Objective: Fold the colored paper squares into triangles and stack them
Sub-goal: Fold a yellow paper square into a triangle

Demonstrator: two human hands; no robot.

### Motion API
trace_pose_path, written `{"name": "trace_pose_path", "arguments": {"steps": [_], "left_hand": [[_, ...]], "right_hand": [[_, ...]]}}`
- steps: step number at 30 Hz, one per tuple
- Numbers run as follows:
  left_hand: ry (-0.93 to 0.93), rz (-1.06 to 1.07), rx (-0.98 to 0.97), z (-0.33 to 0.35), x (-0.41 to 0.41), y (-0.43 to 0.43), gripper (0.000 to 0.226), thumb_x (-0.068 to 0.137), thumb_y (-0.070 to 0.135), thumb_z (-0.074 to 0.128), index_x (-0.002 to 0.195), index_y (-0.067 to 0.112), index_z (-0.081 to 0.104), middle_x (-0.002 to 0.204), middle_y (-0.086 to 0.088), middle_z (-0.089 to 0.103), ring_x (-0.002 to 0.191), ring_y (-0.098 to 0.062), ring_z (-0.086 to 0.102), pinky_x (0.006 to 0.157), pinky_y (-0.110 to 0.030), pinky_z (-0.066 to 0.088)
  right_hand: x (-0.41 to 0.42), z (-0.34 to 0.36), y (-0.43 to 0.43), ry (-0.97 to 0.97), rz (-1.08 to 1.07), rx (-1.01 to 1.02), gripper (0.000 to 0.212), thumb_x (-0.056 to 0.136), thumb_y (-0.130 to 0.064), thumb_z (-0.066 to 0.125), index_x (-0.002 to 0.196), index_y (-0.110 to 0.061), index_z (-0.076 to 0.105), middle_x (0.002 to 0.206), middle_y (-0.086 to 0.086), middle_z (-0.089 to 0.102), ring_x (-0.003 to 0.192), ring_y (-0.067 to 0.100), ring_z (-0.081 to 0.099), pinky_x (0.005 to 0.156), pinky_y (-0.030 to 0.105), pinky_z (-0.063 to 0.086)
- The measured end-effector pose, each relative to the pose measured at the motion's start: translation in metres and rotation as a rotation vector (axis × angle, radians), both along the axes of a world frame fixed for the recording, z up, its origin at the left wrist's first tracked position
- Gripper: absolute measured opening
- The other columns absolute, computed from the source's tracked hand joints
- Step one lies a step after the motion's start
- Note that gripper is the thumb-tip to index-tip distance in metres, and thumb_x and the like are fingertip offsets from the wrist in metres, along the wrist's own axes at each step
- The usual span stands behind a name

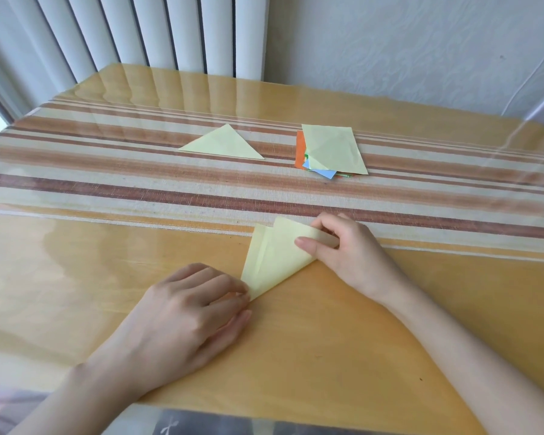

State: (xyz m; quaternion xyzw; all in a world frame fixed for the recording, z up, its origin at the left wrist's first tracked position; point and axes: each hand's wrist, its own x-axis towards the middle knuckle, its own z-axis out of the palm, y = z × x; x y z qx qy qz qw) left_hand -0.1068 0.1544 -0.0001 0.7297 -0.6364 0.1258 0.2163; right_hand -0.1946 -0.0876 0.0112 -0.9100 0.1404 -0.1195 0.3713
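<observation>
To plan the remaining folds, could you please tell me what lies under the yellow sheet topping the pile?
Under the yellow sheet, an orange sheet shows at the left, a blue corner and green slivers at the front. The rest is covered.

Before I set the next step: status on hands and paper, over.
Left hand holds near corner of yellow sheet; right hand pinches its folded-over flap. Fold not yet creased. Finished triangle and square pile lie beyond, nothing obstructing.
</observation>
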Motion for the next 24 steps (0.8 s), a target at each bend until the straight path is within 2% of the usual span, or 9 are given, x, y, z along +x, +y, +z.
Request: {"name": "trace_pose_path", "arguments": {"steps": [5,12,13,15,17,19,21,23,24], "left_hand": [[0.002,0.018,-0.003,0.000,-0.002,0.004,0.026,0.095,0.024,0.054,0.081,0.013,0.073,0.095,0.003,0.070,0.079,-0.019,0.066,0.072,-0.033,0.053],[0.025,0.042,-0.008,0.003,-0.003,0.003,0.030,0.095,0.025,0.049,0.076,0.012,0.069,0.089,0.004,0.067,0.076,-0.020,0.063,0.067,-0.033,0.052],[0.036,0.053,0.006,0.004,-0.003,0.001,0.031,0.096,0.027,0.046,0.084,0.012,0.070,0.093,0.003,0.067,0.082,-0.020,0.063,0.073,-0.033,0.051],[0.064,0.058,0.098,0.006,-0.004,-0.006,0.042,0.100,0.037,0.037,0.115,0.012,0.067,0.121,0.002,0.063,0.112,-0.018,0.059,0.096,-0.035,0.043],[0.070,0.027,0.222,0.005,-0.003,-0.010,0.055,0.102,0.047,0.027,0.137,0.014,0.052,0.144,0.003,0.049,0.135,-0.013,0.042,0.111,-0.038,0.030],[0.073,0.005,0.314,0.003,-0.003,-0.009,0.059,0.102,0.051,0.023,0.143,0.016,0.046,0.149,0.004,0.042,0.139,-0.010,0.036,0.114,-0.038,0.030],[0.091,-0.005,0.351,0.001,-0.003,-0.005,0.062,0.101,0.055,0.024,0.147,0.016,0.038,0.153,0.005,0.033,0.142,-0.007,0.028,0.116,-0.034,0.027],[0.101,-0.016,0.363,-0.002,-0.004,-0.001,0.067,0.100,0.060,0.027,0.151,0.017,0.027,0.157,0.006,0.024,0.145,-0.006,0.019,0.116,-0.032,0.018],[0.091,-0.013,0.367,-0.003,-0.005,0.000,0.069,0.099,0.061,0.027,0.152,0.017,0.024,0.158,0.005,0.022,0.145,-0.006,0.017,0.115,-0.032,0.016]], "right_hand": [[0.011,-0.005,0.009,-0.007,-0.051,-0.232,0.022,0.086,-0.035,0.067,0.087,-0.014,0.060,0.081,-0.015,0.052,0.094,0.017,0.043,0.085,0.031,0.034],[0.012,-0.013,0.009,-0.028,-0.095,-0.429,0.037,0.083,-0.049,0.060,0.090,-0.013,0.058,0.092,0.000,0.056,0.095,0.022,0.042,0.081,0.034,0.034],[0.013,-0.014,0.008,-0.020,-0.113,-0.451,0.042,0.081,-0.054,0.055,0.090,-0.014,0.057,0.093,0.000,0.055,0.094,0.021,0.042,0.080,0.032,0.033],[0.012,-0.017,0.009,-0.018,-0.153,-0.501,0.049,0.079,-0.061,0.048,0.090,-0.015,0.058,0.092,0.001,0.053,0.092,0.022,0.044,0.078,0.032,0.033],[0.013,-0.018,0.010,-0.041,-0.191,-0.565,0.052,0.079,-0.062,0.045,0.092,-0.015,0.060,0.093,0.003,0.054,0.091,0.026,0.048,0.078,0.036,0.038],[0.011,-0.011,0.013,-0.059,-0.178,-0.616,0.051,0.081,-0.056,0.045,0.101,-0.013,0.062,0.102,0.005,0.058,0.096,0.027,0.051,0.082,0.037,0.039],[0.001,-0.002,0.019,-0.087,-0.048,-0.676,0.045,0.089,-0.042,0.046,0.115,-0.008,0.062,0.121,0.008,0.059,0.112,0.026,0.049,0.094,0.035,0.036],[-0.020,0.000,0.030,-0.067,0.152,-0.642,0.046,0.098,-0.034,0.039,0.132,-0.007,0.054,0.142,0.006,0.049,0.132,0.018,0.040,0.109,0.033,0.028],[-0.031,0.000,0.037,0.004,0.237,-0.589,0.051,0.100,-0.037,0.031,0.141,-0.011,0.045,0.151,0.001,0.038,0.140,0.011,0.029,0.115,0.031,0.020]]}}
